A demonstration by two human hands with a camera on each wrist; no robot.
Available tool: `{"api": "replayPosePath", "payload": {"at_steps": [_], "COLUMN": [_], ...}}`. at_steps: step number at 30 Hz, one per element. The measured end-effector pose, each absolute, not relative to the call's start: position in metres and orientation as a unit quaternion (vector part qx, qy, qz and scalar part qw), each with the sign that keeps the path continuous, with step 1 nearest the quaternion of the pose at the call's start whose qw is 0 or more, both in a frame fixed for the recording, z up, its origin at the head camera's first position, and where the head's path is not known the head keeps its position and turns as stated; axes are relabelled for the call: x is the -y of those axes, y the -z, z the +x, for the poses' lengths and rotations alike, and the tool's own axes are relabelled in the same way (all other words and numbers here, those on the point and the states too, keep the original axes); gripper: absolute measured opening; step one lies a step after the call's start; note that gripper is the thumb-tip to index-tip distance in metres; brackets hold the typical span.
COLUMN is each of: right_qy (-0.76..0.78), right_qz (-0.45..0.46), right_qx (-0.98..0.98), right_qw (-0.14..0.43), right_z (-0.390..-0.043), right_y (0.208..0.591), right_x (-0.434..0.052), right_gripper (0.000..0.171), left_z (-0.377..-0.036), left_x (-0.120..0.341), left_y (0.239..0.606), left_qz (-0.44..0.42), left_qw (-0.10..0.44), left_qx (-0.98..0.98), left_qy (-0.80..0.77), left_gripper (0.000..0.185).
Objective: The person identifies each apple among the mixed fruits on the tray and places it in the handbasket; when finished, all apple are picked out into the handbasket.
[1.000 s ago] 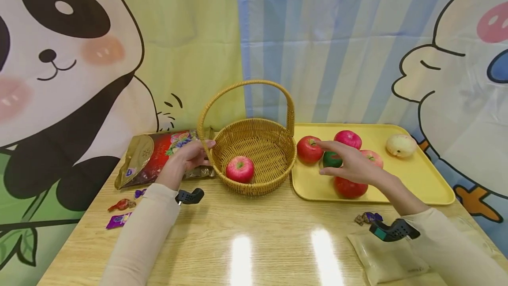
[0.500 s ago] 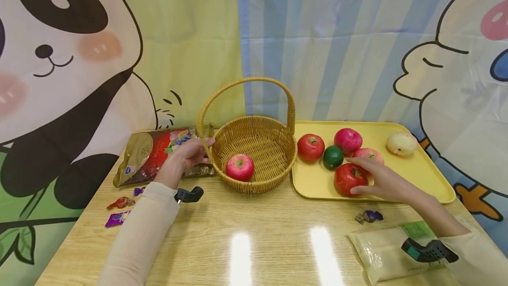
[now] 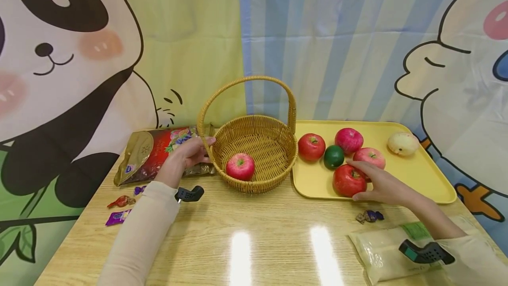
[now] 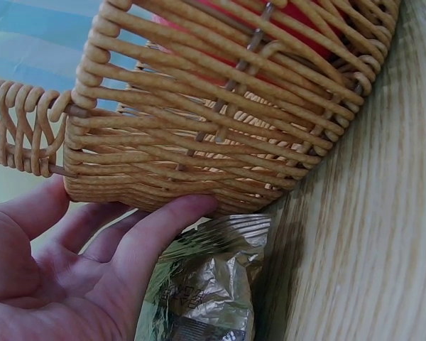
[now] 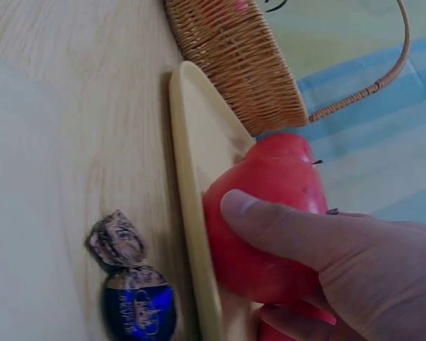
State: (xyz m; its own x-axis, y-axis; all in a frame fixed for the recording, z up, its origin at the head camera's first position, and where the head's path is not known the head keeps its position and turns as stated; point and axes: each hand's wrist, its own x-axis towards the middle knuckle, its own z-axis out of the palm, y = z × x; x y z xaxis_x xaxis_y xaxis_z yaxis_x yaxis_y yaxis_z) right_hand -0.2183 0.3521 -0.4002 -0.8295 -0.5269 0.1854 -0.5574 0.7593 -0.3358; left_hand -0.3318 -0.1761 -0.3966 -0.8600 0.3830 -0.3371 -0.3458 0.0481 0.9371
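left hand point(image 3: 186, 156) – we are pressing relaxed, uncurled fingers against the basket point(image 3: 254, 153) wall, steadying it | right hand point(image 3: 379, 184) – we are curling thumb and fingers round the near apple point(image 3: 348, 180), gripping it on the tray point(image 3: 420, 175) | one apple point(image 3: 240, 166) is sitting in the basket

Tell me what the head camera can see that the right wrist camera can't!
Only the head view shows the left hand against the basket's side, the pink apple inside it, the green fruit, the snack bag and the cartoon curtain. Only the right wrist view shows the thumb pressed on the red skin up close. Both show the right hand gripping the red apple on the yellow tray, plus the wrapped candy.
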Motion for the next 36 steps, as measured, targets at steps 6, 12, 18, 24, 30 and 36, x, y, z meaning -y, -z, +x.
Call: {"api": "replayPosePath", "payload": {"at_steps": [6, 12, 18, 24, 30, 36], "right_qy": [-0.213, -0.223, -0.211, -0.208, -0.226, -0.224], "right_qz": [0.29, 0.281, 0.267, 0.262, 0.261, 0.261], "right_qx": [0.932, 0.933, 0.94, 0.942, 0.938, 0.938], "right_qw": [0.034, 0.027, 0.034, 0.032, 0.019, 0.031], "right_z": [-0.221, -0.22, -0.22, -0.219, -0.217, -0.219], "right_y": [0.408, 0.409, 0.41, 0.407, 0.394, 0.38], "right_x": [-0.353, -0.354, -0.354, -0.353, -0.35, -0.34], "right_gripper": [0.086, 0.086, 0.086, 0.086, 0.086, 0.087], "left_z": [-0.33, -0.331, -0.329, -0.328, -0.331, -0.333], "left_x": [0.176, 0.174, 0.174, 0.174, 0.175, 0.175], "left_y": [0.396, 0.397, 0.396, 0.396, 0.401, 0.403], "left_qz": [0.016, 0.014, 0.014, 0.011, 0.007, 0.003], "left_qw": [0.268, 0.268, 0.267, 0.261, 0.256, 0.254], "left_qx": [-0.674, -0.671, -0.669, -0.669, -0.665, -0.666], "left_qy": [-0.688, -0.691, -0.693, -0.696, -0.702, -0.702], "left_gripper": [0.052, 0.052, 0.053, 0.051, 0.049, 0.048]}}
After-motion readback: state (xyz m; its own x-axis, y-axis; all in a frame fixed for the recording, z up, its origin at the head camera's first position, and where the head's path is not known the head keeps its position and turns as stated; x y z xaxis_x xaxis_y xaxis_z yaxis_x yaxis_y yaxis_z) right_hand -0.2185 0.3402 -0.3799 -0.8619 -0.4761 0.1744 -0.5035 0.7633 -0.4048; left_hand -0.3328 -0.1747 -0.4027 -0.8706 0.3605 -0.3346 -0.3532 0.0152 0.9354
